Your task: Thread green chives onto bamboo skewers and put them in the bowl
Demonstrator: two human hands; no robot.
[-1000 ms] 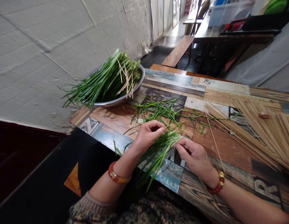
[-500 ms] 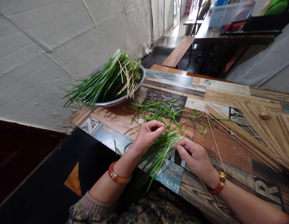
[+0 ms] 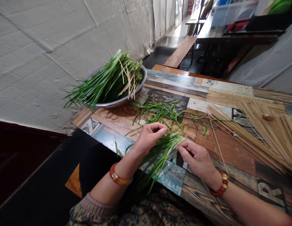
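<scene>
A loose bunch of green chives [image 3: 160,157] lies across the table's near edge, pale stem ends pointing away from me and leaves hanging toward my lap. Over the bunch, on its left side, my left hand [image 3: 151,133] is closed in a pinch; what its fingertips hold is too small to make out. My right hand [image 3: 194,155] pinches the pale stem ends from the right. A thin stick [image 3: 213,197] runs out from under my right wrist; whether that hand grips it is hidden. Chive trimmings [image 3: 162,110] are scattered just beyond my hands.
A metal basin [image 3: 117,103] heaped with chives [image 3: 105,78] and several short sticks [image 3: 129,80] stands against the wall at the left. Many bamboo skewers [image 3: 273,135] are spread at the right. Behind stand a bench [image 3: 181,51] and another table with a plastic bin [image 3: 230,14].
Almost nothing differs. My left hand has shifted very slightly, while my right hand and the chives keep their places.
</scene>
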